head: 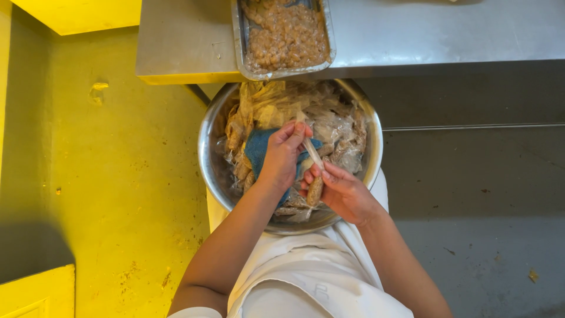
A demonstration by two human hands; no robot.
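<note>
Fingers [296, 131] of both hands pinch a filled plastic packet [313, 176] over the bowl [207, 147].

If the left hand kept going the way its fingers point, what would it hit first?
Probably the heap of plastic bags in the steel bowl, just beyond the left hand; depth is unclear from above.

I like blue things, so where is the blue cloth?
The blue cloth lies in the steel bowl among plastic wrappers, under the left hand, centre of the head view.

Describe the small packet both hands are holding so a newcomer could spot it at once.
Find the big steel bowl below the counter's edge. Above its heap of wrappers, the left hand and right hand share a slim clear packet, the only one lifted, brown filling packed at its lower end.
</note>
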